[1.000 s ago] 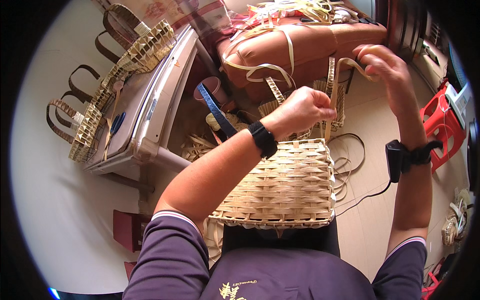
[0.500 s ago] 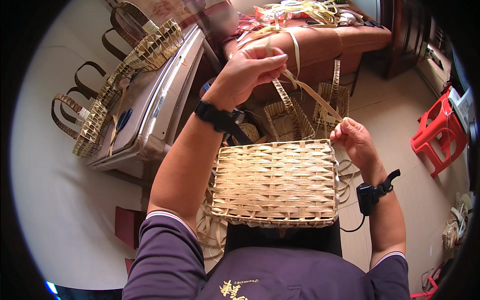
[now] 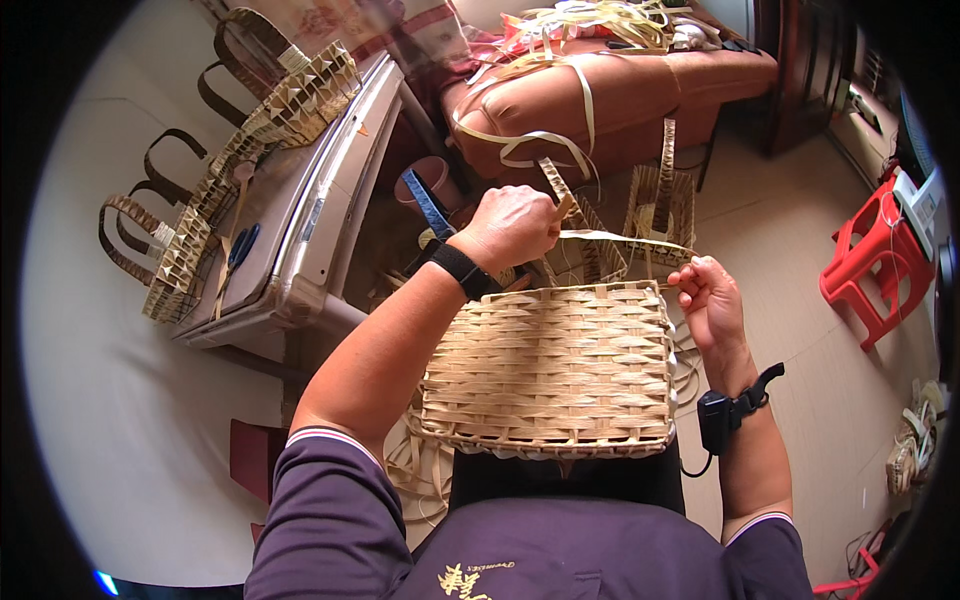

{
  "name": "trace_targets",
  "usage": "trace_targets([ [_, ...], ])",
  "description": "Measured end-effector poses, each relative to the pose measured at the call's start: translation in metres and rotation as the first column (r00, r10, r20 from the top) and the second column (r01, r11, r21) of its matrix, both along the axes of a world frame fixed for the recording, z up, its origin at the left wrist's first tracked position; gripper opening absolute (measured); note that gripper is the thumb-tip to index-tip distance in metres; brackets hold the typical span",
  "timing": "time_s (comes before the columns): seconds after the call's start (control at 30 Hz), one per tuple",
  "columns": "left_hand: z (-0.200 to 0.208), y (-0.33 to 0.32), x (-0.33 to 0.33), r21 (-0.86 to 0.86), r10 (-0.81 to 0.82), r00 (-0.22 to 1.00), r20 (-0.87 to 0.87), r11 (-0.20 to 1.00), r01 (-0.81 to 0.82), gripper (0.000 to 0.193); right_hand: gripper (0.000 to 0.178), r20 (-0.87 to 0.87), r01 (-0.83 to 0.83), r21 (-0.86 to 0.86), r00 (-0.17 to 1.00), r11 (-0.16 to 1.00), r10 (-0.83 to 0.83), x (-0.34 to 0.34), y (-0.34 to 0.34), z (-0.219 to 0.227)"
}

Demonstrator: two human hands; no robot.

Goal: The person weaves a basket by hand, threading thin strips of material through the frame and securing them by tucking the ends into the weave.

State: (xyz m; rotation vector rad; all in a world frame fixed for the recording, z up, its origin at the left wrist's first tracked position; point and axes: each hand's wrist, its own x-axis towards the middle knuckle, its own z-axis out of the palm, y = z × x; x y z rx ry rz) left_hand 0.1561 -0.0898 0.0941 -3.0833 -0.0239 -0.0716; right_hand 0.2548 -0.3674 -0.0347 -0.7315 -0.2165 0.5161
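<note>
Currently gripping: left hand [image 3: 512, 226] fisted on one end of a flat weaving strip [image 3: 625, 238], right hand [image 3: 708, 300] pinching, apparently, the other end at the woven basket [image 3: 548, 368] rim, directly below both hands on the lap. Strip likely light, springy, prone to kinking; hold flat near the ends. Basket probably stiff yet light; grasp by the rim.

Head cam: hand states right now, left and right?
Left hand: closed, pinching one end of a pale weaving strip above the woven basket.
Right hand: closed on the strip's other end, at the basket's far right corner.
</note>
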Motion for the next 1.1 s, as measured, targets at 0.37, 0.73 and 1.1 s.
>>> trace_targets([
  [0.37, -0.016, -0.021, 0.026, -0.687, -0.131, 0.991, 0.031, 0.717, 0.116, 0.022, 0.013, 0.028, -0.031, -0.021, 0.999, 0.999, 0.032, -0.009, -0.006, 0.002],
  [0.73, 0.029, 0.089, -0.023, -0.931, -0.019, 0.980, -0.200, 0.316, -0.184, 0.021, 0.013, 0.132, 0.096, -0.027, 0.987, 0.995, -0.091, -0.014, 0.004, 0.001],
  [1.1, 0.020, -0.028, 0.010, -0.550, -0.171, 0.960, 0.223, 0.790, 0.269, 0.034, 0.019, 0.466, 0.251, -0.228, 0.876, 0.941, -0.121, -0.022, 0.010, 0.034],
])
